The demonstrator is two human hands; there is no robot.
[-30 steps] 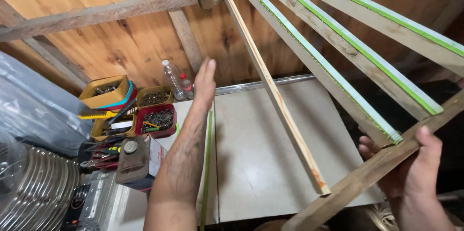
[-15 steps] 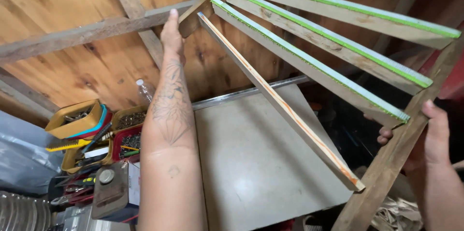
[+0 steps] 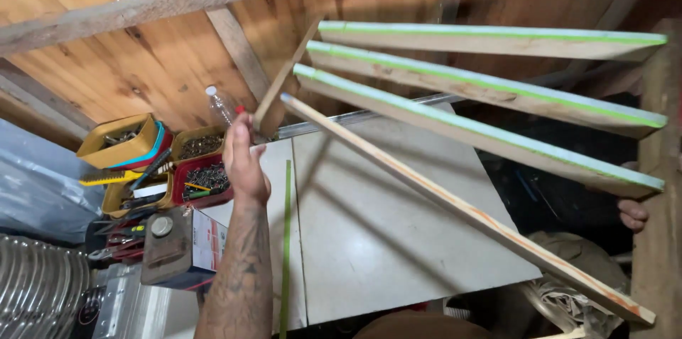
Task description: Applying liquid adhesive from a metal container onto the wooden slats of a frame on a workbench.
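Behind the frame post, right hand mostly hidden

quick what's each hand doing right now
Left hand: closed on the left rail of the wooden slat frame.
Right hand: mostly hidden behind the right rail; grip cannot be told.

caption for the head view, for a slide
Left hand grips one end rail of a slatted wooden frame, right hand the other, above a white table.

Raised wooden slat frame, three slats green-edged, one bare.
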